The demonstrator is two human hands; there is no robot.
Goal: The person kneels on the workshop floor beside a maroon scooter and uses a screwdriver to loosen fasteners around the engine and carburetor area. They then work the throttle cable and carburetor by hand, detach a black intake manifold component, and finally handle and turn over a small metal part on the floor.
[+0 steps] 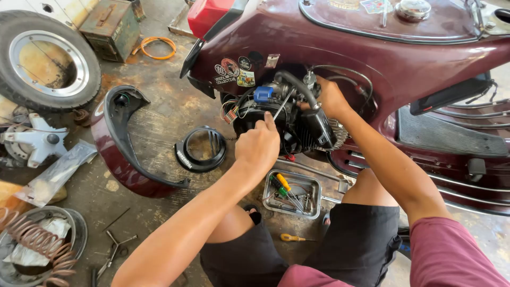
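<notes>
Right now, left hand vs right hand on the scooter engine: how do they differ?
The left hand holds a thin metal tool and sits outside the opening; the right hand holds no tool that shows and reaches deeper, by the black hose. The left shows its back, fist closed; the right is partly hidden. Both work at the engine.

A stained, oil-darkened concrete floor (159, 111) is seen across the left and lower parts of the frame, lit by bright daylight. At the upper left a spare wheel (45, 58) is laid flat, and beside it a worn green metal box (110, 26) is set, with an orange ring of cable (154, 47) just to its right. A detached maroon side panel (125, 149) is stood on edge at centre left. Coiled copper-coloured springs (40, 239) are laid over a round metal pan (71, 223) at the lower left.
</notes>
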